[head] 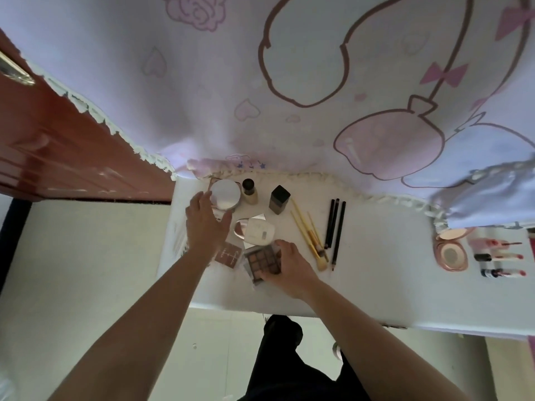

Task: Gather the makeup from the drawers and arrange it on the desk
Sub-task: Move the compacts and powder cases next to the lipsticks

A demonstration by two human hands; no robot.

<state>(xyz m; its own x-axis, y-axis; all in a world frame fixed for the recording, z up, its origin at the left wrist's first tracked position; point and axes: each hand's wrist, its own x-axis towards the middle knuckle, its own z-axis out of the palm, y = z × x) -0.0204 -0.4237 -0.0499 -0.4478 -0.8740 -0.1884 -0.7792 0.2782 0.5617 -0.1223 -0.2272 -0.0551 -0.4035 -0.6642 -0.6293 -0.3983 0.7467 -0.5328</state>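
Right now the right hand grips one eyeshadow palette, nine brown pans in a clear case, near the table's front edge. The left hand, fingers spread and holding nothing, is at the rim of one round silver compact beyond that palette. Just left of the palette lies one small brown case. To its right lie three gold-handled brushes and three black pencils.

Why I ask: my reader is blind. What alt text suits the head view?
A person's right hand grips an eyeshadow palette on a white desk; the open left hand is at a round compact. Brushes, black pencils and lipsticks lie to the right.
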